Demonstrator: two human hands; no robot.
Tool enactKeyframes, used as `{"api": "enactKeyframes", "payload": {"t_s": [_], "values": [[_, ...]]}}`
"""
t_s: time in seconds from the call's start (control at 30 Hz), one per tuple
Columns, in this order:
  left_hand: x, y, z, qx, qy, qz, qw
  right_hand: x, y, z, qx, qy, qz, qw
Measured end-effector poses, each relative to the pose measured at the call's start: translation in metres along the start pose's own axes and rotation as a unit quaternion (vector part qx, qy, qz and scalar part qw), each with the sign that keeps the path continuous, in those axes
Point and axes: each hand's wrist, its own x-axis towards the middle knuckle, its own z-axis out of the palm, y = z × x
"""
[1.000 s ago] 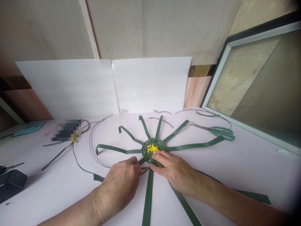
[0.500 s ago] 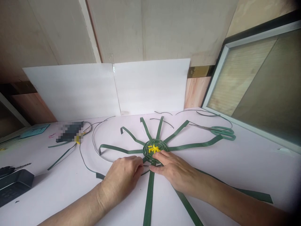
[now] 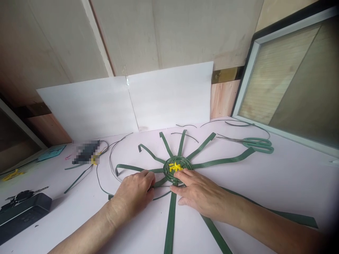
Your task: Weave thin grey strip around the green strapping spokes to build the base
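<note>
showing a green woven disc (image 3: 176, 167) on the table (image 3: 265, 183); clamping a green strip (image 3: 160, 182) at its near left in the grip of the left hand (image 3: 135, 188); laying the right hand (image 3: 200, 191) across its near edge, whether apart or pinching, cannot tell.

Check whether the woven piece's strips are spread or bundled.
Spread: its green strips radiate from the woven center in different directions.

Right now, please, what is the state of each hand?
Left hand: fingers curled at a flat green strip; whether gripping it cannot be told.
Right hand: open, fingers touching the round woven green disc.
</note>
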Motion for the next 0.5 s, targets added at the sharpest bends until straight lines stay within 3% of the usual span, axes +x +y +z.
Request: {"api": "enactKeyframes", "payload": {"t_s": [0.23, 0.37, 0.5], "values": [[-0.011, -0.008, 0.003, -0.094, -0.008, 0.043, 0.995, 0.0, 0.0, 0.003, 0.008, 0.006, 0.002, 1.0], [-0.019, -0.012, 0.008, -0.119, 0.004, -0.037, 0.992, 0.0, 0.001, 0.003, 0.009, 0.009, -0.006, 1.0], [-0.017, -0.013, 0.003, -0.119, -0.08, -0.081, 0.986, 0.0, 0.001, 0.002, 0.002, 0.008, -0.009, 1.0]]}}
